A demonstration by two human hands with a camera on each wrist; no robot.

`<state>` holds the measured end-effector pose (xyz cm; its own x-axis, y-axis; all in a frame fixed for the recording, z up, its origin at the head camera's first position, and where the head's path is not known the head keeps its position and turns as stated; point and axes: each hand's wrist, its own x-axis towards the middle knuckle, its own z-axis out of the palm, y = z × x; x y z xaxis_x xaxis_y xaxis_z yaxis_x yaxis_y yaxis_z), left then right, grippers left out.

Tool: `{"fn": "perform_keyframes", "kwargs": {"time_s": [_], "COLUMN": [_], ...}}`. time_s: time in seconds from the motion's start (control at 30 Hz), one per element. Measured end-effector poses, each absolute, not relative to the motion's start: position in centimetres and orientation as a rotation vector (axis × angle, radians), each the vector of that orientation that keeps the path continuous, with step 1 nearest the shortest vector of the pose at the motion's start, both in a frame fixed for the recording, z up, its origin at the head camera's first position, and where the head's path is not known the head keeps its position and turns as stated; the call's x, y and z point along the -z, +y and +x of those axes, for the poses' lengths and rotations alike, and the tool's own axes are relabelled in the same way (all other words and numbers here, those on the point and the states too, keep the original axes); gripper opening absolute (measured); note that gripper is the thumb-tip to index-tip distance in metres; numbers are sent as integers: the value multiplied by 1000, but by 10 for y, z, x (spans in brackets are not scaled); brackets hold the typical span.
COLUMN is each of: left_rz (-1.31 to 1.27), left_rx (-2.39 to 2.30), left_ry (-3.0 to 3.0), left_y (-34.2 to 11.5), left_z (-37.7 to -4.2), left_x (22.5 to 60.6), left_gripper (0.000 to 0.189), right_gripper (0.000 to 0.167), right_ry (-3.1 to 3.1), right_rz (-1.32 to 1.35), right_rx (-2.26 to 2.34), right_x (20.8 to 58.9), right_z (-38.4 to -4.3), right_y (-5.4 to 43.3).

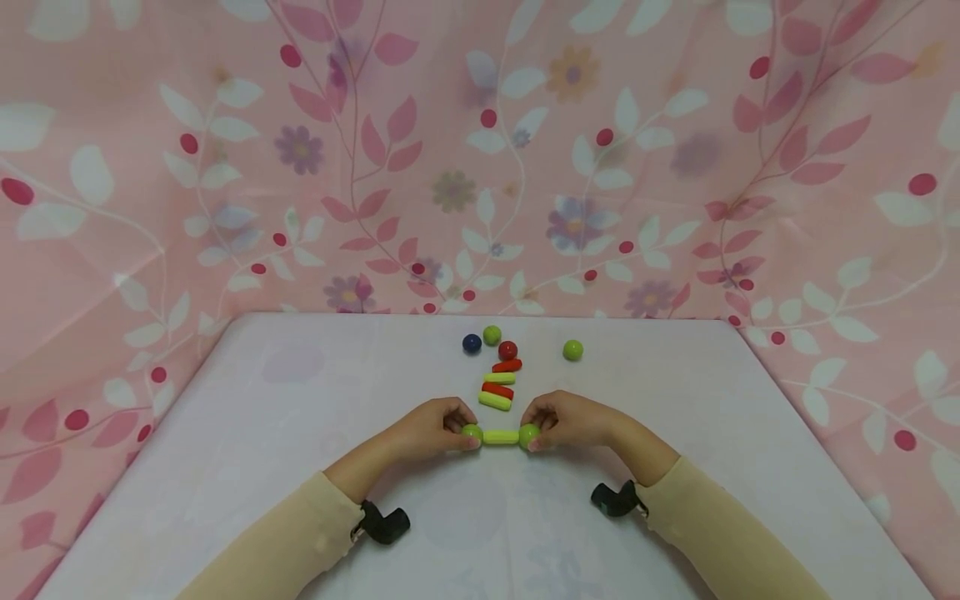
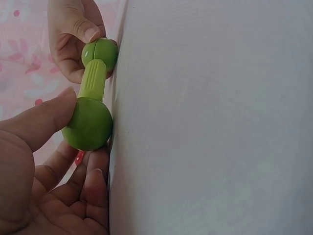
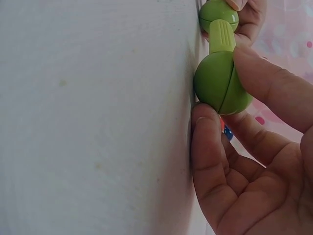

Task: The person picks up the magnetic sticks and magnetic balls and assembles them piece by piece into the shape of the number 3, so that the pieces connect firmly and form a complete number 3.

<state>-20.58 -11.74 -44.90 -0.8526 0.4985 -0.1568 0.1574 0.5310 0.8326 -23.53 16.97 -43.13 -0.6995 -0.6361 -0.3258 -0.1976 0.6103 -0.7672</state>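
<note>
Pinching glossy green ball [image 1: 472, 432] at left end of ribbed yellow-green rod [image 1: 501, 437]: left hand [image 1: 435, 423]. Right hand [image 1: 576, 419] pinching matching green ball [image 1: 529, 434] at right end. All 3 joined, on white tabletop [image 1: 232, 433].

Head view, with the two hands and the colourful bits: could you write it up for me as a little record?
Left hand: pinches a green ball
Right hand: pinches a second green ball
Between the hands: yellow-green rod, touching both held balls
Loose balls: dark blue ball, red ball, two loose green balls
Loose rods: two red rods, two loose yellow-green rods
Surface: white table
Backdrop: pink floral cloth
</note>
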Motion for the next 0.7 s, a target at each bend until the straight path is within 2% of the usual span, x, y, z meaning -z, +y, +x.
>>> {"fn": "perform_keyframes", "kwargs": {"time_s": [0.7], "left_rz": [518], "left_rx": [-1270], "left_ry": [2380], "left_y": [-118], "left_z": [-206], "left_x": [450], "left_gripper": [30], "right_gripper": [29], "right_ry": [2241], "right_rz": [-757], "right_rx": [909], "right_x": [424], "right_z": [-241], "right_y": [177]}}
